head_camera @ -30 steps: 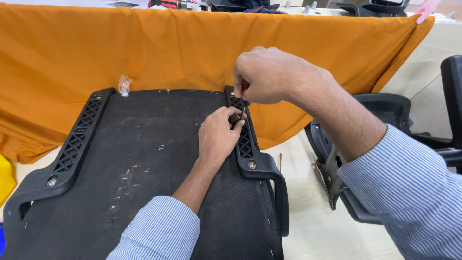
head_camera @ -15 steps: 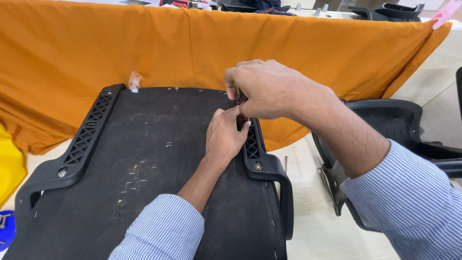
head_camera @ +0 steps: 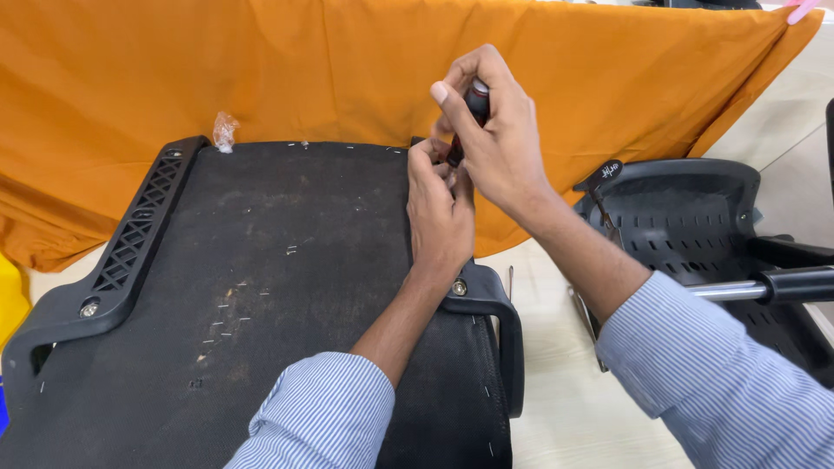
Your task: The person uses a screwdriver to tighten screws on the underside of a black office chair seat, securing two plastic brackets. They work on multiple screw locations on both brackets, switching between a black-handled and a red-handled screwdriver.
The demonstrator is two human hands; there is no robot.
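**Two hands, one screwdriver, at the far right bracket**

I count two hands, one screwdriver [head_camera: 473, 108], two black armrest brackets and two visible bolts on one upturned seat base [head_camera: 278, 287]. My right hand [head_camera: 495, 139] has its fingers clamped around the dark screwdriver handle, just above the right bracket [head_camera: 486, 300]. My left hand [head_camera: 441, 217] lies on that bracket, fingertips pinched together at the tool's tip. Left of the hands the seat base is open, dusty black fabric; behind it hangs the orange cloth [head_camera: 347, 78]. Another chair shell [head_camera: 686, 208] stands near the right.
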